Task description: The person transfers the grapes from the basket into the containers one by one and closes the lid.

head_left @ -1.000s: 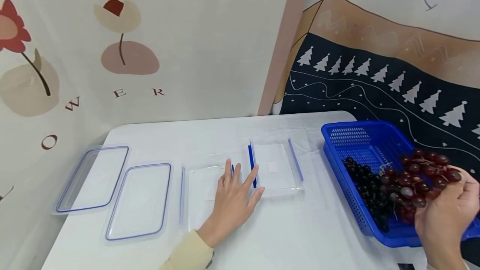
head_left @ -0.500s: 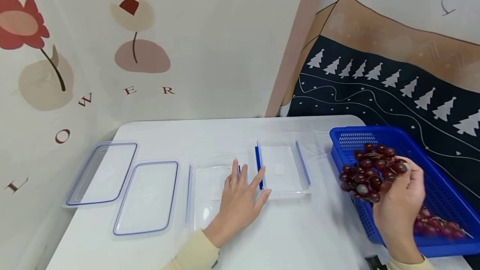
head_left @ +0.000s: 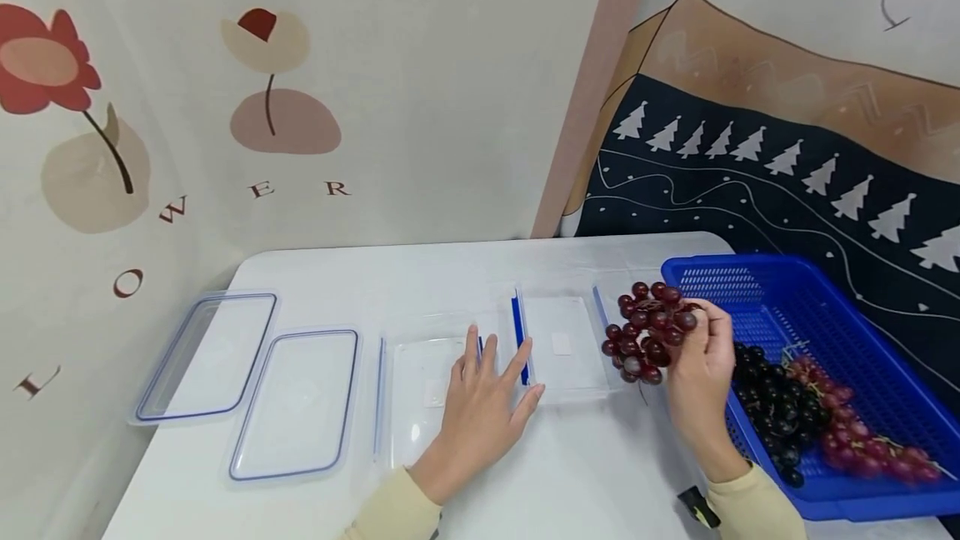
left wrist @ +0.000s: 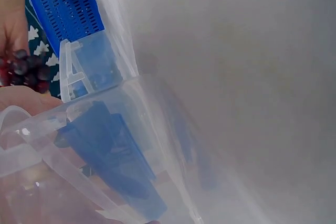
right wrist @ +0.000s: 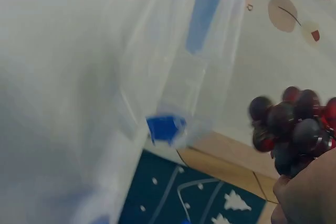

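Observation:
My right hand (head_left: 703,377) pinches a bunch of dark red grapes (head_left: 647,332) and holds it in the air by the right side of a clear box (head_left: 562,319) with blue side strips. In the right wrist view the same grapes (right wrist: 302,124) hang beyond the thumb. My left hand (head_left: 483,419) lies with spread fingers over the right edge of a second clear box (head_left: 408,365), fingertips reaching toward the first box. Both boxes appear to hold nothing. Through the left wrist view, clear plastic covers part of the left hand.
To the right stands a blue perforated basket (head_left: 772,294) with black grapes (head_left: 780,407) and lighter red grapes (head_left: 862,440) in it. Two clear lids lie at the left: one lid (head_left: 296,402) near the boxes, the other lid (head_left: 213,357) overhanging the table edge. A patterned cloth hangs behind.
My right hand has carried the dark red grapes leftward out from over the basket to the right-hand box. The left hand keeps its place on the other box. The view has shifted slightly.

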`<state>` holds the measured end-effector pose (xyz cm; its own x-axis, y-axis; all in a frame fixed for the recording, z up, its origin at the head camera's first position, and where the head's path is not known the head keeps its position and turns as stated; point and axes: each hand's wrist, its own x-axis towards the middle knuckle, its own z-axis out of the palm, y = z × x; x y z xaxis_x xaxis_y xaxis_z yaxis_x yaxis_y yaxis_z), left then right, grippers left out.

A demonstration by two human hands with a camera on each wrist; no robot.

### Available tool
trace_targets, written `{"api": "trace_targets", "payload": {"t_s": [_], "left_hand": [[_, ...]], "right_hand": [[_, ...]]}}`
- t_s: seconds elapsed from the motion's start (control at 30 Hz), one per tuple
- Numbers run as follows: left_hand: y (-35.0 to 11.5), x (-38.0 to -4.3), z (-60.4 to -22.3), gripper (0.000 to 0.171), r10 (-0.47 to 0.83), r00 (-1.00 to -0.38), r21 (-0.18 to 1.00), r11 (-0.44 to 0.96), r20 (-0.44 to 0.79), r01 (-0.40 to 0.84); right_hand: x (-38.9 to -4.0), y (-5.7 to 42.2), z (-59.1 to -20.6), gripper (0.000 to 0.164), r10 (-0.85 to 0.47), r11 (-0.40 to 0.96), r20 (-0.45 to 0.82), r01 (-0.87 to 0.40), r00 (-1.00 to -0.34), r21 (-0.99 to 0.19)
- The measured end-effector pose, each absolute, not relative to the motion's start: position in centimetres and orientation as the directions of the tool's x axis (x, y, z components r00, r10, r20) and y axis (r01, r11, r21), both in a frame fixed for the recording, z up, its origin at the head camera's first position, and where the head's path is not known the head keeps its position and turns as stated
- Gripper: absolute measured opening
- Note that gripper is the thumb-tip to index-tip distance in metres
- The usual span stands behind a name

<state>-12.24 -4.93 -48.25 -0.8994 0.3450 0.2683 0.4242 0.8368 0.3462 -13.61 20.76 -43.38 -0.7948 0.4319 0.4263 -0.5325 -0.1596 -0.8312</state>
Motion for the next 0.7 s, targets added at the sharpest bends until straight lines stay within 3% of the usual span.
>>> {"api": "trace_targets", "payload": {"t_s": [0.17, 0.33, 0.53, 0.7], "left_hand": [[-4.9, -12.2, -48.1, 0.060, 0.345, -0.900, 0.358, 0.831, 0.267, 0.425], [-4.8, -12.2, -48.1, 0.061, 0.350, -0.902, 0.372, 0.825, 0.255, 0.425], [-4.8, -12.2, -48.2, 0.062, 0.353, -0.903, 0.366, 0.829, 0.245, 0.423], [-5.0, -12.3, -48.2, 0.062, 0.352, -0.898, 0.335, 0.840, 0.263, 0.427]], "right_hand": [[-15.0, 20.0, -44.7, 0.030, 0.397, -0.040, 0.408, -0.460, -0.822, -0.887], [-16.1, 20.2, -46.2, 0.031, 0.287, 0.162, 0.501, -0.474, -0.817, -0.866], [-17.1, 20.8, -47.6, 0.019, -0.037, 0.392, 0.596, -0.560, -0.802, -0.730], [-17.3, 20.1, -48.0, 0.024, -0.346, 0.544, 0.564, -0.650, -0.750, -0.530]]}}
